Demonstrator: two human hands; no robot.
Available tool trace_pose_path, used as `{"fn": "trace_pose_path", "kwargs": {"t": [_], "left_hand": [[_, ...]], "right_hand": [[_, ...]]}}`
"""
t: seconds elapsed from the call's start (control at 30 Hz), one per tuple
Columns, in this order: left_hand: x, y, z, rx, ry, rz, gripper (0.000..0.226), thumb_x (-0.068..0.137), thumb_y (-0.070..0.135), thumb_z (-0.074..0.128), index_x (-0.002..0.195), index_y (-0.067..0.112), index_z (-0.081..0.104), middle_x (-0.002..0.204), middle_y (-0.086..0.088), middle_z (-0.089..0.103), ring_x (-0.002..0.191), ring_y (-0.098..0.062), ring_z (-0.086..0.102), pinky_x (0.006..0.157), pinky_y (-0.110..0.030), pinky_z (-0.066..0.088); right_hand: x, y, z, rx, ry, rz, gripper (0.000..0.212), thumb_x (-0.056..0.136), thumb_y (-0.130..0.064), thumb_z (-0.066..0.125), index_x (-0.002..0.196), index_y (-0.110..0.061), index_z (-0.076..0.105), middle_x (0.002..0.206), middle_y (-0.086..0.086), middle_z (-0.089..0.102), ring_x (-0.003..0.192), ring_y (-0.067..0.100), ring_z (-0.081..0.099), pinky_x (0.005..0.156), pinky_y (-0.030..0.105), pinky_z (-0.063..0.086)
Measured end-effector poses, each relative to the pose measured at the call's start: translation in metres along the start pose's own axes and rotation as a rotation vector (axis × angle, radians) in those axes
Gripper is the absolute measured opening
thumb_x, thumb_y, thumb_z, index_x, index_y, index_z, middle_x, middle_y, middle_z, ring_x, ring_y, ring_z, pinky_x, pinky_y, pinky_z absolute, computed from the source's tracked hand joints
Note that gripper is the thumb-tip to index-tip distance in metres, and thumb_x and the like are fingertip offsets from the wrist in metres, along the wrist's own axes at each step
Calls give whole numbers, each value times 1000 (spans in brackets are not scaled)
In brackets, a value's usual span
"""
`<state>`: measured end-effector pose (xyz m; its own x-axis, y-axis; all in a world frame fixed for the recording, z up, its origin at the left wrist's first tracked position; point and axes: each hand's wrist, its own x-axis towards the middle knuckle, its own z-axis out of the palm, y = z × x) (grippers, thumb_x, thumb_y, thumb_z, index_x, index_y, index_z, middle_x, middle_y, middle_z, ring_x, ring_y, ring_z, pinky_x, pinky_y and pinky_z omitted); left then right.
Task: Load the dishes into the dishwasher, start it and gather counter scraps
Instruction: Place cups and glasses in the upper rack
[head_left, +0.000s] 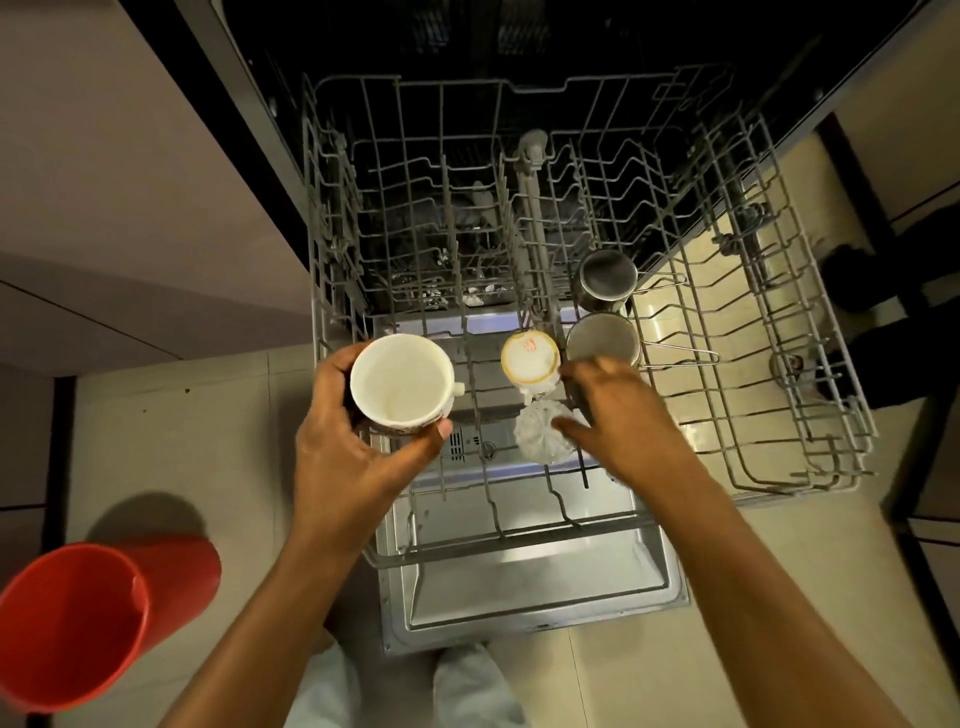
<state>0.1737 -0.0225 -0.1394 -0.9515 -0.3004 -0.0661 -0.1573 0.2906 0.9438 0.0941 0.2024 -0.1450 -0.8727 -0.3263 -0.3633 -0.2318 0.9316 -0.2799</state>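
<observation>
My left hand (337, 441) grips a white mug (400, 382), mouth up, above the front left of the pulled-out upper rack (779, 415). My right hand (618, 410) reaches into the rack; its thumb and fingers pinch a clear glass (540, 431) that stands upside down. Just behind that glass an inverted white cup (530, 358) with a gold rim sits in the rack. Two steel cups (605, 278) with wire handles stand to the right of it, one behind the other. The dishwasher door (545, 582) lies open below the rack.
A red plastic bucket (78, 623) stands on the tiled floor at the lower left. Cabinet fronts run along the left side. The lower rack (467, 260), dim under the upper one, holds some dark items. The right half of the upper rack holds only wire tines.
</observation>
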Motion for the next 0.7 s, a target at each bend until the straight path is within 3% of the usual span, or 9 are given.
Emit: {"fn": "trace_pose_path", "kwargs": {"t": [0.17,0.3,0.43,0.6,0.7], "left_hand": [[-11,1,-18,15,63,28,71,56,49,79,116,46,41,116,10,56,107,-1,55,84,-11,46],[-14,-4,-29,-24,120,31,71,56,47,80,116,44,43,118,10,54,111,-7,55,87,-19,47],[-17,-7,-34,-31,137,34,70,56,46,80,115,45,44,119,8,55,112,-10,56,90,-25,47],[-18,-8,-36,-48,145,35,70,57,45,81,117,42,44,120,3,55,113,-15,56,91,-29,47],[-17,-8,-37,-54,149,27,69,56,46,81,115,45,44,118,8,55,112,-13,56,90,-28,47]], "right_hand": [[-19,-15,46,18,-19,109,86,75,-37,75,142,-17,26,141,7,38,126,24,41,105,33,37],[-17,-17,51,-54,74,113,69,83,-25,68,139,-16,30,139,6,44,122,23,47,97,31,44],[-24,-18,38,4,67,105,72,79,-32,72,138,-18,33,136,4,45,121,22,47,97,32,43],[-43,-24,14,281,128,138,77,68,-34,81,131,-20,40,131,0,49,118,19,49,94,32,43],[-42,-31,17,479,159,173,77,64,-29,85,128,-20,42,129,0,52,116,18,51,94,33,45]]}}
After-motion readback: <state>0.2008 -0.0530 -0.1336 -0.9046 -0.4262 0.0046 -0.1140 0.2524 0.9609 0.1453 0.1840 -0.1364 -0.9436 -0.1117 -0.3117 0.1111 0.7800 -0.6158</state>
